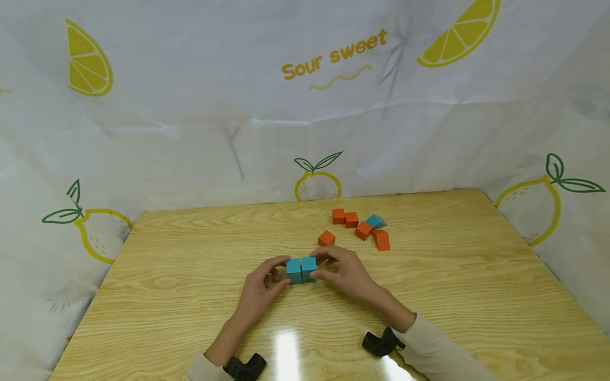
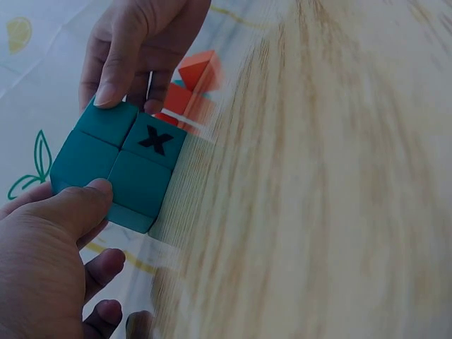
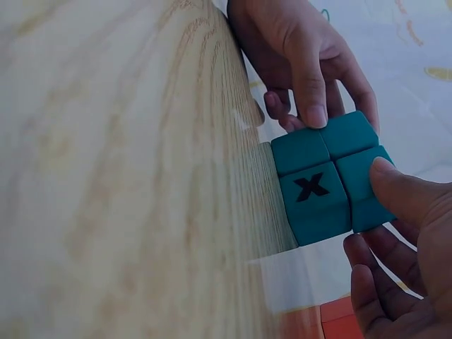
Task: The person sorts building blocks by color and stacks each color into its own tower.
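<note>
Left hand (image 1: 254, 296) pinches left column of blue cubes (image 1: 294, 272), thumb on near face; column lies just right of fingers. Right column (image 1: 308, 263), X-marked cube (image 2: 147, 143) at bottom, stands beside it, narrow seam between; two-by-two block, no clear long axis, on wooden table (image 1: 167, 254). Right hand (image 1: 350, 272) pinches right column; neither hand nearer. Beyond: lone orange cube (image 1: 326, 238), other orange blocks (image 1: 364, 230), blue wedge (image 1: 376, 221).

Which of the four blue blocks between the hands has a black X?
The bottom block nearer the right hand: its front carries the X, while the other three blocks show plain fronts.
</note>
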The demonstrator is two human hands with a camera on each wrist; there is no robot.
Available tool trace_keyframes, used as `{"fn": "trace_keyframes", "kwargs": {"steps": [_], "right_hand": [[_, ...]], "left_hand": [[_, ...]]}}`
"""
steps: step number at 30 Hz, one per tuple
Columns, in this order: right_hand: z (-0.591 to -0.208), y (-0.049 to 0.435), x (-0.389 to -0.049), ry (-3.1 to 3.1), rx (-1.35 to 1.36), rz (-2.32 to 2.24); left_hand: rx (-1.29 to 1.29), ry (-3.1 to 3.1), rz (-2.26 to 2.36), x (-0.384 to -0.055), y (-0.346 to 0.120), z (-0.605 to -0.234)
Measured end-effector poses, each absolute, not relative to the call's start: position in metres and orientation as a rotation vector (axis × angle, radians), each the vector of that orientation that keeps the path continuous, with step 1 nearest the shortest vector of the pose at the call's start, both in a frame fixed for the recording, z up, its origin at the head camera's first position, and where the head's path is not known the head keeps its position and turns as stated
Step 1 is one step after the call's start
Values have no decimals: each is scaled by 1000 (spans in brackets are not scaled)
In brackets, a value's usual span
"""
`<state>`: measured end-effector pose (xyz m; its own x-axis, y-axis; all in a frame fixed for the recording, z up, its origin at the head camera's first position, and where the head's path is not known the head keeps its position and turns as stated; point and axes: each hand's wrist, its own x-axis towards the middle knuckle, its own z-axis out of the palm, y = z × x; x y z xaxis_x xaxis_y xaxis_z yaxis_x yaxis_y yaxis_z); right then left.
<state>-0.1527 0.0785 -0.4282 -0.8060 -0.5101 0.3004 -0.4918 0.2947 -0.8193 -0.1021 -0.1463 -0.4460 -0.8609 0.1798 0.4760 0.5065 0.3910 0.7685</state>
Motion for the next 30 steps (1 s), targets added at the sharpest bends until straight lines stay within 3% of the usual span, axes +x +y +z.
{"fn": "trace_keyframes", "kwargs": {"steps": [24,30], "right_hand": [[-443,83,-161,2537,-1076,-1512],[-438,88,-164,2545,-1069,-1521]], "left_hand": [[-576,-2346,-1447,-101,-144,-440],[-546,-2373,-1451,-107,-146,-457]]}}
